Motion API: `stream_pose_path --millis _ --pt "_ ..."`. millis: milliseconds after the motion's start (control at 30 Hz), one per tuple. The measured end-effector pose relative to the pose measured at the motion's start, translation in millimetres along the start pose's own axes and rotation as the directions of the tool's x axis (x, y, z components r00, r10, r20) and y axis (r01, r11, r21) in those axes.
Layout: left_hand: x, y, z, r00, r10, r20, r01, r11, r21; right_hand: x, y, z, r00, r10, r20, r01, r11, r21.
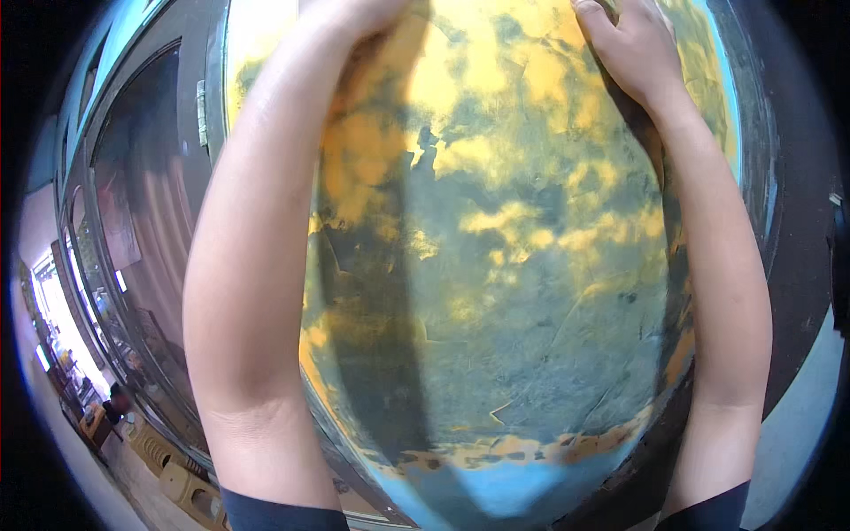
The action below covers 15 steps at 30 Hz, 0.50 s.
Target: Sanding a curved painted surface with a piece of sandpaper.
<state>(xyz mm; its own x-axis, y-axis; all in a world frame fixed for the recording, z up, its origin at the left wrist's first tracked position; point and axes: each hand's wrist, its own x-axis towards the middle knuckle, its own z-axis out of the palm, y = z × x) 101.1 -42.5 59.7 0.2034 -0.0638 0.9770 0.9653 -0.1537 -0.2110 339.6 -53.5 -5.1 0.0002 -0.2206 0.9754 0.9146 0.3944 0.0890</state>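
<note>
Before me is an upright panel [518,318] with a patchy yellow and grey-green coating, scuffed and cracked in places, and light blue along its lower edge. My left hand [375,14] reaches up to the top of the view; its fingers are cut off by the picture's edge. Over the panel's upper right lies my right hand [641,50], thumb towards the left, with most of its fingers out of frame. Whether either hand holds something cannot be seen. My two forearms cast dark shadows on the panel.
A dark framed door or window with glass [143,166] and a metal hinge [202,113] stands at the left. Stacked plastic stools [189,494] and a person [119,401] appear at the lower left. A dark frame [807,219] borders the right.
</note>
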Motion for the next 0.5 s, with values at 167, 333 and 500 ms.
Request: stream_pose_path --millis 167,333,500 --pt "-13.7 7.3 -0.6 0.976 0.153 0.154 -0.16 0.987 0.029 -0.5 10.4 -1.5 1.0 -0.022 -0.005 0.022 0.999 0.046" --pt "-8.1 -73.2 -6.7 1.0 -0.009 -0.01 0.009 1.0 -0.023 2.1 7.4 2.2 0.998 -0.063 -0.016 0.064 0.997 0.042" --pt "-39.4 -69.4 -9.0 0.994 -0.083 0.075 0.084 0.996 -0.015 0.8 11.0 2.3 1.0 -0.026 -0.001 0.026 1.0 0.014"
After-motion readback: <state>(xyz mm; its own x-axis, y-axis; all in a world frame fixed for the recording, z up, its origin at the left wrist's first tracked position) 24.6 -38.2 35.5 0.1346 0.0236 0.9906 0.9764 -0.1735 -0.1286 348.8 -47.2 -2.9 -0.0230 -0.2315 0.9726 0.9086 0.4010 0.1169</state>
